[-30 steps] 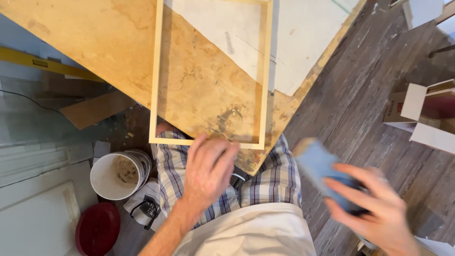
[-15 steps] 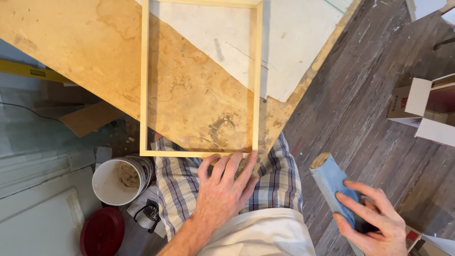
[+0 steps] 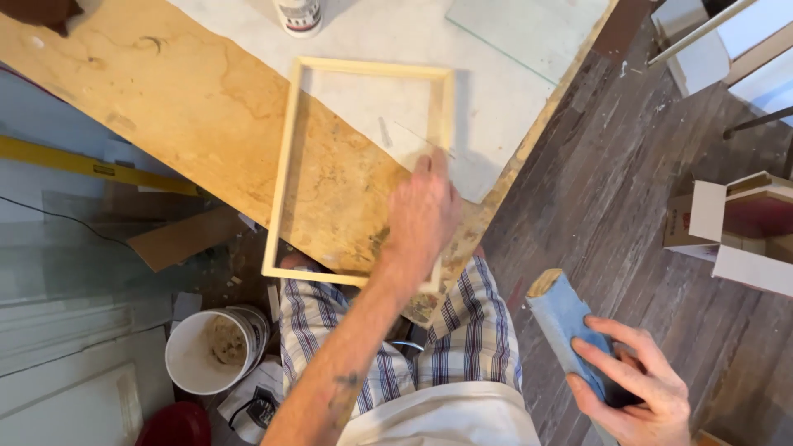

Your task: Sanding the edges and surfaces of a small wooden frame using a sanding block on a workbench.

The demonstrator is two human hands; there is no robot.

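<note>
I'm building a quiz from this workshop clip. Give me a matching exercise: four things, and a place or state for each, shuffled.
Things:
1. wooden frame
2. blue-wrapped sanding block
3. white bucket
4. glass pane

Places or states:
A. on the floor beside the leg
B. held in the right hand
C. on the plywood bench, under the left hand
D. at the bench's far corner

Pairs: 1-C, 2-B, 3-A, 4-D

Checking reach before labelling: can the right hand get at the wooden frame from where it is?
Probably not as it stands. The right hand is off the bench, over the floor, gripping a blue-wrapped block. The wooden frame lies on the bench with the left hand already on its right side.
</note>
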